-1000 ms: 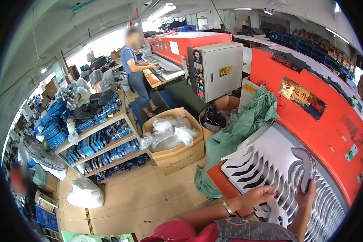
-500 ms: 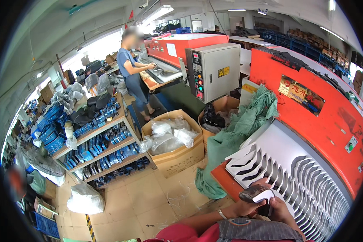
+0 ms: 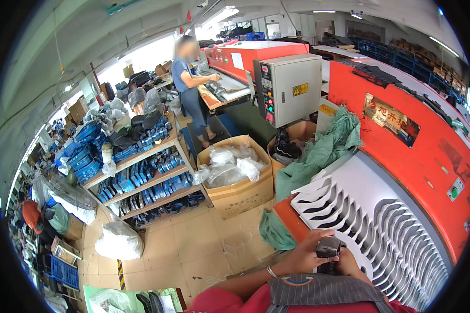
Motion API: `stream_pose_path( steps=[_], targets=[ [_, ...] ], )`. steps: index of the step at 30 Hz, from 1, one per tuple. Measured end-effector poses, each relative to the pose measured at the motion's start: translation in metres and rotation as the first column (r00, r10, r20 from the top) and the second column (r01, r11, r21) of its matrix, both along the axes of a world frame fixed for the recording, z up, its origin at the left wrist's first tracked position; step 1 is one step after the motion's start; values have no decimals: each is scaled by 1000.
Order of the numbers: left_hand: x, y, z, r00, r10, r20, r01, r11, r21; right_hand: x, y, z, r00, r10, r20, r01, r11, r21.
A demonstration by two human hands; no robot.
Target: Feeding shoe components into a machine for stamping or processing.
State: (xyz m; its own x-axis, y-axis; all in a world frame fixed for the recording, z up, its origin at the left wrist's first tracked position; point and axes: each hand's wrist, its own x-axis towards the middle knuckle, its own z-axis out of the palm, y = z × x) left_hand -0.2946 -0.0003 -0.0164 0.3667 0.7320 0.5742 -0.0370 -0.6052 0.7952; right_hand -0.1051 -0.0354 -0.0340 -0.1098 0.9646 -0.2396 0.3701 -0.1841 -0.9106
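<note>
My left hand (image 3: pixel 304 251) and my right hand (image 3: pixel 349 262) are close together at the lower middle, just in front of my chest. Both are closed around a small dark flat piece (image 3: pixel 329 247) held between them. They hover over the near edge of a white sheet (image 3: pixel 381 219) with rows of sole-shaped cut-outs. That sheet lies on the bed of a large red machine (image 3: pixel 423 141) at my right.
A cardboard box (image 3: pixel 241 189) full of plastic bags stands on the floor ahead. Green cloth (image 3: pixel 324 151) is piled beside the machine. Wooden shelves (image 3: pixel 141 177) hold blue parts at left. A person (image 3: pixel 190 88) works at a far red machine, by a grey control cabinet (image 3: pixel 290 88).
My hands have pulled back from the white sheet toward my chest, carrying the dark piece. My head has turned slightly, shifting the view.
</note>
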Motion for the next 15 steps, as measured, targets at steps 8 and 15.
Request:
stream_pose_path(
  steps=[8, 15],
  targets=[
    [80, -22, 5, 946, -317, -67, 306, 942, -141, 60, -63, 0, 798, -375, -472, 377, 921, -93],
    [138, -9, -14, 866, -387, -316, 466, 854, 231, 112, -124, -1, 826, -554, 104, 524, 822, 222]
  ],
)
